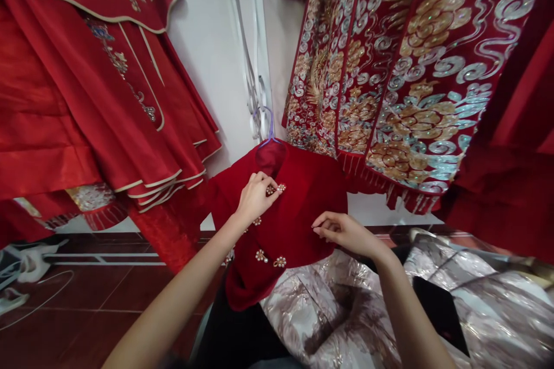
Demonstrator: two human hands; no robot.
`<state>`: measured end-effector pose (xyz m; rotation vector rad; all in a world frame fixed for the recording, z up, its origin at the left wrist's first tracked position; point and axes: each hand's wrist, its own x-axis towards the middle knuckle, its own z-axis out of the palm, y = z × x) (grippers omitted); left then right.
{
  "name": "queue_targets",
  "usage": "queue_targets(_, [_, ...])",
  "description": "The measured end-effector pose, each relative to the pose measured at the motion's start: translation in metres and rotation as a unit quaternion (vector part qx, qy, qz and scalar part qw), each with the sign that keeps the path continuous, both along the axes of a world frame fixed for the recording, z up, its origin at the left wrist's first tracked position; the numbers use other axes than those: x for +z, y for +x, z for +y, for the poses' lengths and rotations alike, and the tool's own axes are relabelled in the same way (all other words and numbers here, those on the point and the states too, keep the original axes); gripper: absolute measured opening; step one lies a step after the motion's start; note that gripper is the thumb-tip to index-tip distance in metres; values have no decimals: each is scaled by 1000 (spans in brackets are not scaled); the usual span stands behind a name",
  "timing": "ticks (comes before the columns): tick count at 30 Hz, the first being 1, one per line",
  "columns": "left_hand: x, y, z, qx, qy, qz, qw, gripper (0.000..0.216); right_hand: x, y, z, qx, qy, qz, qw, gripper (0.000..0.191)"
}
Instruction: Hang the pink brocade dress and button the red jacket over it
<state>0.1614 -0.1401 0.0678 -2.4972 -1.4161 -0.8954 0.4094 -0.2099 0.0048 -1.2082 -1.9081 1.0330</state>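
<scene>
A red velvet jacket [309, 196] hangs from a purple hanger [271, 127] in front of me, its lower part draped toward my lap. My left hand [255, 196] is closed in a pinch at the jacket's front edge, on a flower-shaped pearl button [281, 188] near the collar. More pearl buttons [280, 262] of the same kind sit lower on the front. Over the other side of the jacket, my right hand [341, 233] has thumb and forefinger pressed together. Whatever its fingertips hold, if anything, is too small to make out.
Red embroidered garments [130, 86] hang at the left, and a heavily sequined red robe [389, 81] at the right. Shiny pale fabric [311, 305] lies at the lower right with a black phone-like slab [441, 311] on it. White shoes [34, 262] stand by a metal rail [108, 258].
</scene>
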Motion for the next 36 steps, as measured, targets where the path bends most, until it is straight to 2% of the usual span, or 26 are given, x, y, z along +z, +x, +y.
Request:
queue_targets(5, [5, -4, -6, -75, 52, 26, 996, 5, -1, -6, 1, 3, 4, -3, 1000, 23])
queue_targets(9, [7, -5, -10, -91, 57, 62, 992, 17, -2, -12, 1, 10, 18, -17, 1000, 23])
queue_targets(11, [8, -5, -10, -89, 70, 70, 991, 19, 1, -19, 2, -11, 61, -6, 998, 24])
queue_targets(14, [9, -4, -9, -94, 74, 77, 990, 17, 11, -40, 4, -91, 172, 64, 979, 30])
queue_targets(16, [9, -4, -10, -95, 65, 83, 990, 17, 20, -61, 7, -135, 228, 134, 955, 41])
queue_targets(18, [10, -7, -12, -90, 56, 95, 990, 19, 27, -87, 13, -130, 248, 188, 941, 54])
queue_targets(20, [10, -13, -15, -87, 49, 114, 988, 20, 32, -111, 21, -77, 235, 195, 949, 62])
queue_targets(22, [8, -21, -18, -82, 44, 129, 987, 18, 31, -131, 31, -29, 189, 171, 967, 67])
queue_targets(23, [8, -26, -19, -72, 45, 137, 987, 18, 29, -137, 35, -25, 163, 146, 975, 72])
queue_targets(25, [7, -38, -19, -32, 61, 154, 986, 19, 23, -142, 43, -65, 128, 81, 986, 88])
queue_targets(27, [11, -54, -18, 12, 82, 169, 982, 19, 18, -134, 48, -131, 115, 16, 985, 102])
queue_targets(29, [18, -73, -14, 28, 90, 176, 980, 20, 16, -114, 50, -177, 126, -27, 976, 105])
queue_targets(33, [39, -105, -1, 27, 104, 170, 980, 25, 27, -58, 54, -177, 212, -46, 960, 90])
queue_targets(36, [49, -112, 11, 53, 117, 153, 980, 19, 42, -24, 62, -210, 235, -68, 947, 83])
